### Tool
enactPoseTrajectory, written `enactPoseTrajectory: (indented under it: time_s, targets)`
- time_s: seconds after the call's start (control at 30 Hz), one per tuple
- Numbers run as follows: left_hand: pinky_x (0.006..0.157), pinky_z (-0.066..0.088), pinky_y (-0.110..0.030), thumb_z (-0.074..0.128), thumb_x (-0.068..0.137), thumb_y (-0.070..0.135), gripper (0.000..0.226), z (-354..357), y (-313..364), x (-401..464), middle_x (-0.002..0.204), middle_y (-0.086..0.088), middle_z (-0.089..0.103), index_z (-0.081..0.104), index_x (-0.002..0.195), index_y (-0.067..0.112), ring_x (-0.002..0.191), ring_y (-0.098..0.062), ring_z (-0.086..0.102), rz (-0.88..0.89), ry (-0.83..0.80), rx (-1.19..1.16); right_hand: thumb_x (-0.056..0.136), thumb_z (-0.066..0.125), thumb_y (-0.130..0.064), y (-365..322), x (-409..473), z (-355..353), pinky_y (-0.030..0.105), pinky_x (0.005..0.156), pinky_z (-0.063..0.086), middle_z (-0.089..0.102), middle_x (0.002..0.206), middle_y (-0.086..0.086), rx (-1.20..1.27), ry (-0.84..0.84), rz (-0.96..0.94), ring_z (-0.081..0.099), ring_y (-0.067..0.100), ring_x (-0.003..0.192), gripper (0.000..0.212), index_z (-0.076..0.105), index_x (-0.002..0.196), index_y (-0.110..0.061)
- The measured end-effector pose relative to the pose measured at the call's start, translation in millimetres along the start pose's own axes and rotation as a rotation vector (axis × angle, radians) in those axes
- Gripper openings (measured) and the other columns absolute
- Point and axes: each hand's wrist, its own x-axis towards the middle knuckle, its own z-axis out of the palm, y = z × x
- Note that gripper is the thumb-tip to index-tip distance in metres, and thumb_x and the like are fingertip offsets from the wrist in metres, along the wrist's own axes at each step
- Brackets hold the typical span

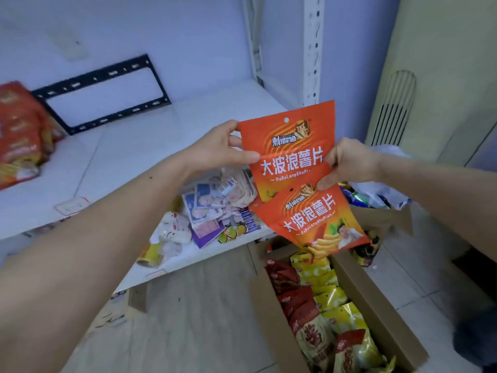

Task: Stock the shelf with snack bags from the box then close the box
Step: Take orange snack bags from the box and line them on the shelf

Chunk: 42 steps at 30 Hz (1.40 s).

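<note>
Her left hand point(223, 149) pinches the upper orange foil snack bag point(287, 149); right hand point(347, 164) grips the lower one point(317, 219). Best lay both flat on the white shelf point(150, 146), labels forward.

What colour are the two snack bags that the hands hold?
Both bags, upper and lower, are orange-red with white lettering, fading to yellow low down; seen in the head view.

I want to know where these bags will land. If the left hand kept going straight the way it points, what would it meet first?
The left hand, gripping the upper orange bag, points up and right toward the white shelf upright. That upright or the wall beside it looks like the first obstacle, though depth is unclear; the bare shelf board lies below its path.
</note>
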Motion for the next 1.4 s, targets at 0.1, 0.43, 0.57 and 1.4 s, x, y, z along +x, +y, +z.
enactPoseTrajectory:
  time_s: [0.1,0.43,0.57,1.4]
  targets:
    - [0.084,0.058,-0.035,0.084,0.072,0.023,0.074,-28.0,-6.9,-27.7,0.108,-0.003,0.071,0.043,0.133,0.021,0.098,-0.017,0.07,-0.101,-0.028,0.044,0.066,0.086,-0.014,-40.0,4.4,-5.8,0.011,0.067,0.053,0.072,0.074,-0.021,0.08,-0.047,-0.069,0.068,-0.006,0.071,0.015,0.077,0.073,-0.023]
    - [0.075,0.059,-0.026,0.06,0.093,0.019,0.027,-102.9,-24.3,-106.3,0.11,-0.006,0.072,0.061,0.12,0.012,0.094,-0.016,0.071,-0.057,0.045,0.043,0.063,0.087,-0.019,-162.8,46.3,23.2,0.025,0.085,0.056,0.075,0.095,-0.006,0.03,-0.105,-0.22,0.071,0.005,0.087,0.027,0.078,0.088,-0.012]
    - [0.076,0.059,-0.028,0.06,0.093,0.024,0.03,-162.0,-42.7,-139.8,0.11,-0.004,0.072,0.061,0.122,0.016,0.094,-0.015,0.071,-0.056,0.134,0.079,0.064,0.087,-0.012,-224.6,74.6,52.1,0.028,0.084,0.057,0.076,0.093,-0.005,0.043,-0.102,-0.251,0.071,0.009,0.087,0.025,0.078,0.088,-0.009]
    - [0.075,0.057,-0.037,0.06,0.094,0.028,0.042,-544.0,-253.5,-279.3,0.119,-0.005,0.065,0.051,0.132,0.013,0.1,-0.023,0.067,-0.329,0.739,0.02,0.087,0.069,-0.02,-523.2,311.8,235.3,0.027,0.069,0.055,0.07,0.1,0.001,0.117,-0.166,-0.305,0.069,0.015,0.085,0.027,0.057,0.11,-0.015]
